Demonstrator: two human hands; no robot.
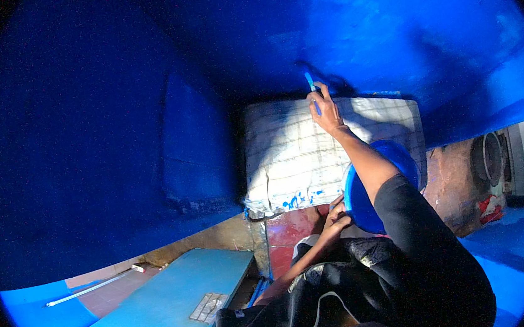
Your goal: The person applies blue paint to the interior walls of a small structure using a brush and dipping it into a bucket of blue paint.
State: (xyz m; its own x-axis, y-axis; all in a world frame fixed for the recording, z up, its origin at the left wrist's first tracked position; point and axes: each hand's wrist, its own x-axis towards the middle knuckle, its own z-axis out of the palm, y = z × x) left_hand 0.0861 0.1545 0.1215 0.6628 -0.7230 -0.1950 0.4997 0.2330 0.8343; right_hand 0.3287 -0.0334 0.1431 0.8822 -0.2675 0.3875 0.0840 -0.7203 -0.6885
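Observation:
My right hand reaches forward and is closed around a slim paintbrush with a light-blue end. Its tip is close to the blue wall; I cannot tell whether it touches. My left hand is closed on the left rim of a round blue bucket, which I hold near my body. My right forearm crosses over the bucket and hides part of it. Beneath the paintbrush lies a pale checked cloth-like cover on a raised surface, with blue paint spots along its near edge.
A second blue wall rises at the left. A light-blue panel with a small grate-like square stands at the lower left, near a white tube. At right are a round wall fixture and a red bundle.

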